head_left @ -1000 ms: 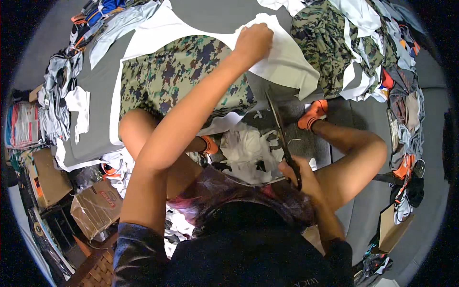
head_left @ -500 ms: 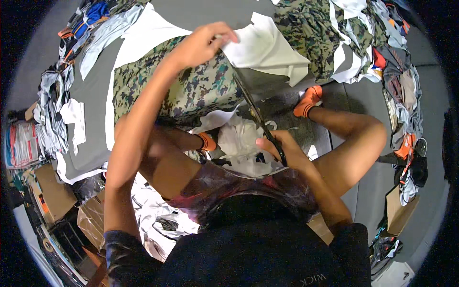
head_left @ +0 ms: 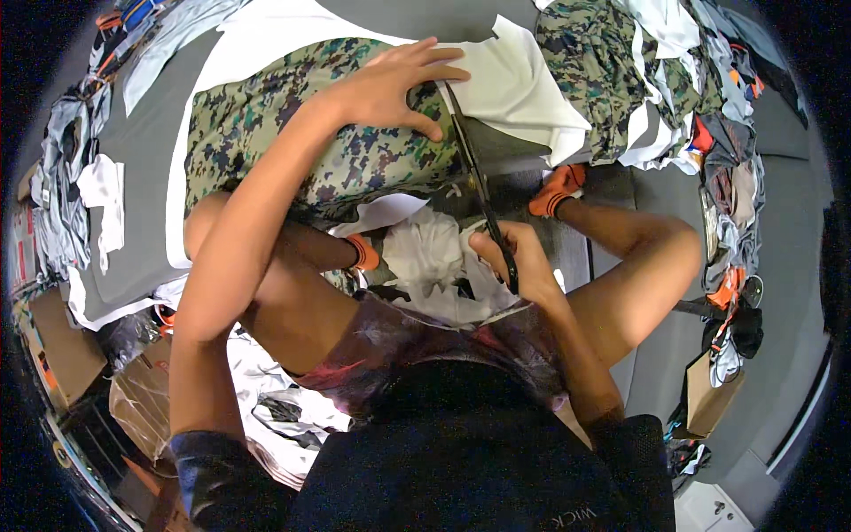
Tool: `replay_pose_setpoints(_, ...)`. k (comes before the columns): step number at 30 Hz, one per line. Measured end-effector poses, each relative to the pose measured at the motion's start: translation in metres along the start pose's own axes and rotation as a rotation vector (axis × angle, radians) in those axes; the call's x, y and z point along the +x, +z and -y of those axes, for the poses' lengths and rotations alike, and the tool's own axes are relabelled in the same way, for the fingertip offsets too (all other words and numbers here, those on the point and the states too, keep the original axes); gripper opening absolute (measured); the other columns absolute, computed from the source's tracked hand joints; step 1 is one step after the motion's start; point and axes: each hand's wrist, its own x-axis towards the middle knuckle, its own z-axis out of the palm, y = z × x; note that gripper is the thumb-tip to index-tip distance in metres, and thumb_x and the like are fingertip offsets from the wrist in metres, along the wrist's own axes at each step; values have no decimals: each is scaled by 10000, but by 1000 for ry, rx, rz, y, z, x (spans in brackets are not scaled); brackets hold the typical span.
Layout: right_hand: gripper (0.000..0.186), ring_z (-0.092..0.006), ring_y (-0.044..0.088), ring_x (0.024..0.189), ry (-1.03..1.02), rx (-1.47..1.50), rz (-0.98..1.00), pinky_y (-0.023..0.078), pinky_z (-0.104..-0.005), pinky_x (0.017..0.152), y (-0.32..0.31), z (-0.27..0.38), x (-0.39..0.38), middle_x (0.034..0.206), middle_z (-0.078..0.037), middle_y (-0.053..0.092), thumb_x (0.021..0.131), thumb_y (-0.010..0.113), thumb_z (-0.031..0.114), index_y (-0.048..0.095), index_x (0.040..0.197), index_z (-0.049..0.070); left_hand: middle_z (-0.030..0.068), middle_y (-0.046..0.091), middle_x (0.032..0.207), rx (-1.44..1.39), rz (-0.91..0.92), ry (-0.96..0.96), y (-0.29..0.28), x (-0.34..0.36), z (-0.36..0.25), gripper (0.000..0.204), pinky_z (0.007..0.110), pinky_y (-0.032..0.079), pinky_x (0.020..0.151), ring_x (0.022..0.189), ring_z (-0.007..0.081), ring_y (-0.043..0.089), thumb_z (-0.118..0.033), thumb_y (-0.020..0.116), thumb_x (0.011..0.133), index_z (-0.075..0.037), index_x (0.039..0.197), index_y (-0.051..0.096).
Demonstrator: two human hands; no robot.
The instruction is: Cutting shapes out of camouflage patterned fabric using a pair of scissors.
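Observation:
My left hand (head_left: 394, 87) lies with its fingers spread over the far edge of a camouflage-patterned fabric piece (head_left: 292, 146); its fingertips reach onto the adjoining white cloth (head_left: 510, 75). Black scissors (head_left: 476, 173) with long blades are held by the handles in my right hand (head_left: 523, 257), close to my lap. The blades point away from me, and their tips touch or lie beside the white cloth near my left fingers. How far apart the blades are is hard to make out. White fabric scraps (head_left: 425, 257) are heaped between my legs.
More camouflage cloth (head_left: 589, 80) with white strips lies at the far right. Clothes are piled along both sides. At left stand a cardboard box (head_left: 66, 346) and a plastic-wrapped box (head_left: 142, 395). White cloth (head_left: 284, 408) lies beside my left hip. A grey padded surface (head_left: 124, 257) supports the fabric.
My left hand has gone from closed fingers at the white cloth to spread fingers lying on the fabric. The scissors stay in my right hand. The whole view has shifted slightly.

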Motion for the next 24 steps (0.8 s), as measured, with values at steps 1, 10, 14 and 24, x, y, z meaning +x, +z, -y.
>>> replay_pose_setpoints(1, 471, -104, 339, 484, -8, -34, 2, 288, -281, 456, 0, 1, 1, 524, 19, 417, 829, 729, 347, 470, 554, 66, -42, 325, 1517, 16, 16, -4, 0, -1, 0, 789, 477, 231, 1151, 1431, 281, 227, -434, 776, 672, -252, 1377, 473)
replay_pose_setpoints(10, 476, -121, 332, 470, 47, -11, -9, 287, -295, 450, 6, 5, 3, 508, 11, 408, 814, 749, 336, 463, 556, 57, -44, 259, 1552, 116, 73, -43, -7, 0, -9, 858, 485, 213, 1156, 1436, 298, 205, -476, 757, 675, -292, 1436, 406)
replay_pose_setpoints(14, 454, -109, 322, 479, 25, 12, -18, 276, -284, 455, 9, 2, 4, 513, 21, 396, 831, 726, 318, 463, 562, 64, -10, 202, 1565, 137, 192, -79, -22, 9, -17, 875, 506, 180, 1157, 1443, 310, 152, -531, 720, 697, -280, 1455, 363)
replay_pose_setpoints(24, 401, -73, 305, 521, -29, -50, 15, 247, -242, 481, 7, 3, -1, 555, 51, 382, 887, 659, 270, 469, 585, 86, 70, 65, 1591, 114, 361, -102, -21, 15, -12, 961, 577, 100, 1158, 1459, 332, 19, -680, 640, 725, -262, 1500, 253)
